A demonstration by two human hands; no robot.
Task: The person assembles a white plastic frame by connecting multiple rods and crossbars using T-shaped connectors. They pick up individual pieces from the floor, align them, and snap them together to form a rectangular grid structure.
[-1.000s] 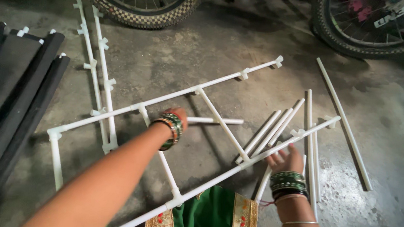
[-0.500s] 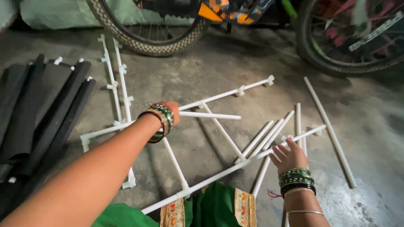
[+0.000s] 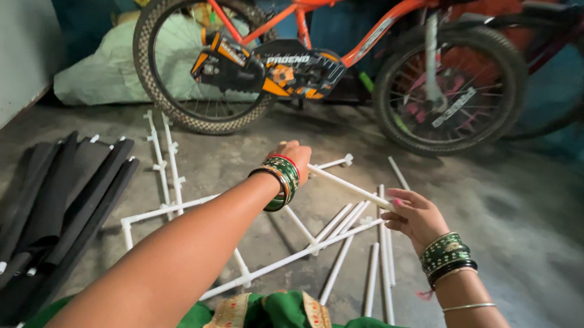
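Gripping one slim white plastic rod (image 3: 350,187), likely light and stiff, best held at its ends: left hand (image 3: 294,156) and right hand (image 3: 412,215) closed around it, above grey concrete floor (image 3: 535,237).

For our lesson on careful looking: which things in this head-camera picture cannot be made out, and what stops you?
- Head view: left hand fingers, curled behind the white rod.
- Head view: part of the white pipe frame, behind the forearm.
- Head view: black slats, cut by the bottom-left edge.
- Head view: bicycle, top cut off.
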